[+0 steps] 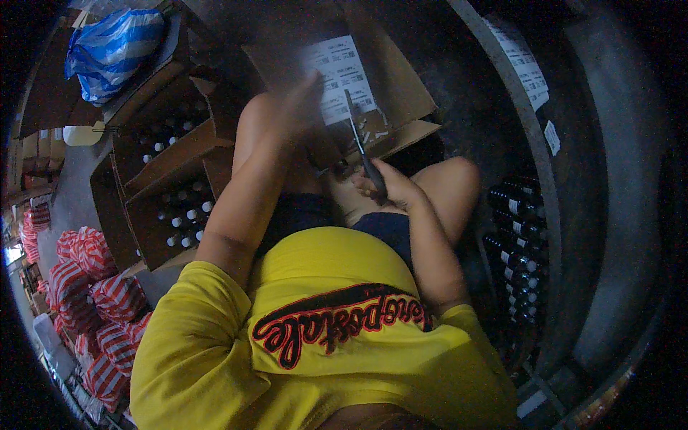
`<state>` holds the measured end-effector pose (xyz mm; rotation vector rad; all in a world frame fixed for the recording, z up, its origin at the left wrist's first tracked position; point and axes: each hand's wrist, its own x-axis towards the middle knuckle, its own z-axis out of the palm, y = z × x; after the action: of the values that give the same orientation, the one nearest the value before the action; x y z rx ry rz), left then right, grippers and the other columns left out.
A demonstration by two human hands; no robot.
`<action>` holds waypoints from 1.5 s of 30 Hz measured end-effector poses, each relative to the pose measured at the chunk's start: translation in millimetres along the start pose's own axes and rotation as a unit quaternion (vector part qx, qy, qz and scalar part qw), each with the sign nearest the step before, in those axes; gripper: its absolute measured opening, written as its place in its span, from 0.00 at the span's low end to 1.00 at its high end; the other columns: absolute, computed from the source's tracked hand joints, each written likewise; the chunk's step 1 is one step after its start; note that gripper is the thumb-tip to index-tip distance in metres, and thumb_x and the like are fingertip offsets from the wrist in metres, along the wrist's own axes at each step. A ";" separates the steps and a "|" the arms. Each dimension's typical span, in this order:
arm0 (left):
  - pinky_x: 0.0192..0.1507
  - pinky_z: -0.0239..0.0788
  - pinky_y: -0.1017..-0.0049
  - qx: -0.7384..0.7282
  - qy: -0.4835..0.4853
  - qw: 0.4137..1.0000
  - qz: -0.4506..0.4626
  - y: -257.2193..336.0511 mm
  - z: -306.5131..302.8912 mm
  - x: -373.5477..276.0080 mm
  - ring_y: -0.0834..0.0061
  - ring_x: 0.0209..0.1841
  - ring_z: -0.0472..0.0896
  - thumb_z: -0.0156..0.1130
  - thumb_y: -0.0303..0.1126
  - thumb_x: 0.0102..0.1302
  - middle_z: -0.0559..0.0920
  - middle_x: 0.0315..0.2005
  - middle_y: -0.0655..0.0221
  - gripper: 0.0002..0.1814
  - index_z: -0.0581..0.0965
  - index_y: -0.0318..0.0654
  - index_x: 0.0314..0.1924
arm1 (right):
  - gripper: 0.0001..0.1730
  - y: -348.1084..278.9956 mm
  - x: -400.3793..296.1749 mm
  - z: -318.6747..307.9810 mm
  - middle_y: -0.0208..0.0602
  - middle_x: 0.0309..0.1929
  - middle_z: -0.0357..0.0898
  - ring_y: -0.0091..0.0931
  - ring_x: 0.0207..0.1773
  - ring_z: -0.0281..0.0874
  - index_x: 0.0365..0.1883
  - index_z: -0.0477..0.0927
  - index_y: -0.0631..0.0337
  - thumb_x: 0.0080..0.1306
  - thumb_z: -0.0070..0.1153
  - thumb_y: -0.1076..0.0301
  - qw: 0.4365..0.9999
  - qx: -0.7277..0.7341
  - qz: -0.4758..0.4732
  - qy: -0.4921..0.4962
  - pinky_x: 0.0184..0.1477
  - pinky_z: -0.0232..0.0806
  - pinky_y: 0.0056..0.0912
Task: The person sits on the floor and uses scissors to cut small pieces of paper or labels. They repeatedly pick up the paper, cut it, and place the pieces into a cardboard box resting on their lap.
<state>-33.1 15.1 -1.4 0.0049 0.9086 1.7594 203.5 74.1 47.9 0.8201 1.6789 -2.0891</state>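
Observation:
My right hand (395, 185) grips the black handle of a long-bladed cutting tool (356, 131), apparently scissors. Its blade points away from me and its tip overlaps the lower part of a white printed label sheet (344, 70). My left hand (298, 102) is motion-blurred at the left edge of that sheet, one finger reaching over it. Whether it grips the paper is unclear. Beneath the sheet is an open cardboard box (400, 86), with small white paper scraps (371, 129) lying on cardboard by the sheet's lower edge.
Open cartons (177, 156) of white-capped bottles (185, 217) stand on my left. Red-and-white striped bundles (99, 295) are piled farther left, and a blue-and-white striped bag (115, 51) sits beyond. Dark bottles (518, 252) are stacked at right, near a curved-looking edge (529, 118).

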 end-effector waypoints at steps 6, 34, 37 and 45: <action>0.48 0.63 0.64 -0.022 -0.012 0.999 -0.026 0.9 3.3 1.7 0.67 0.47 0.71 0.47 0.49 0.60 0.73 0.44 0.64 0.24 0.67 0.38 0.49 | 0.08 -3.3 0.6 0.7 0.40 0.36 0.77 0.21 0.30 0.74 0.37 0.66 0.62 0.61 0.40 0.69 0.994 0.104 0.038 0.019 0.24 0.65 0.19; 0.47 0.65 0.65 -0.057 -0.030 0.998 -0.018 -1.2 -7.1 7.7 0.66 0.43 0.73 0.48 0.47 0.61 0.74 0.41 0.63 0.21 0.68 0.37 0.45 | 0.19 2.4 11.7 6.8 0.48 0.34 0.76 0.27 0.22 0.74 0.37 0.66 0.65 0.64 0.24 0.59 0.969 0.213 0.057 0.112 0.15 0.65 0.23; 0.47 0.65 0.65 -0.025 -0.013 1.000 -0.006 -11.5 -40.1 30.8 0.66 0.43 0.73 0.49 0.46 0.61 0.74 0.41 0.63 0.21 0.69 0.37 0.45 | 0.19 7.0 15.6 7.1 0.47 0.31 0.77 0.26 0.21 0.74 0.34 0.67 0.64 0.63 0.25 0.60 0.968 0.208 0.053 0.126 0.14 0.64 0.22; 0.46 0.66 0.65 -0.020 0.003 1.000 -0.006 -9.6 -36.3 27.8 0.66 0.43 0.73 0.49 0.46 0.61 0.75 0.40 0.63 0.21 0.68 0.36 0.45 | 0.18 5.0 12.0 8.4 0.45 0.29 0.78 0.24 0.21 0.74 0.29 0.68 0.64 0.62 0.27 0.61 0.981 0.134 0.025 0.140 0.13 0.63 0.21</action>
<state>-51.8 18.2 -44.1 -0.0323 0.8755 1.7681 195.3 65.9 37.7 1.2791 1.5022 -2.2831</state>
